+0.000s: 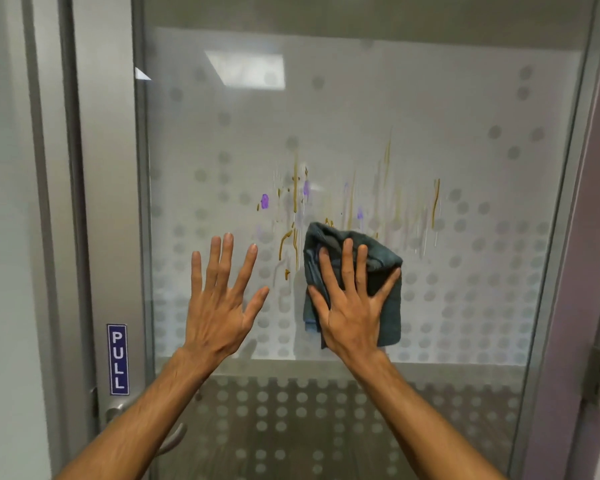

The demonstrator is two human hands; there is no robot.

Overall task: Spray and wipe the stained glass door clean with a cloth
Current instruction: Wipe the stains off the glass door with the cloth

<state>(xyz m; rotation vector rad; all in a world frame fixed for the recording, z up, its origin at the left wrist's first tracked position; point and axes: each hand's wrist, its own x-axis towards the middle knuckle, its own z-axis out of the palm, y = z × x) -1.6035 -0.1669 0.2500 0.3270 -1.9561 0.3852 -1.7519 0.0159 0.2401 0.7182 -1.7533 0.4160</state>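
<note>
Glass door (447, 109): frosted pane with a dotted pattern, filling the view in front of both hands; metal frame (108, 202) outward of the left hand, carrying a blue PULL sign (118, 359) below wrist level.
Stains (326, 202): brown drips and purple blotches, just above and between the two hands; most are still plainly on the glass, running in streaks, which suggests the pane is wet from spraying.
Cloth (385, 306): dark grey-green, bunched, pressed flat against the glass under the right hand, at the lower edge of the stained patch.
Right hand (352, 306): fingers spread, palm pressing the cloth to the pane.
Left hand (219, 306): open, fingers splayed, holding nothing, at or near the glass beside the stains; contact cannot be told.
Spray bottle: not in view.
Progress: by my judgement the spraying looks done and wiping is only starting; nearly the whole stained patch above the cloth remains to be cleared.
</note>
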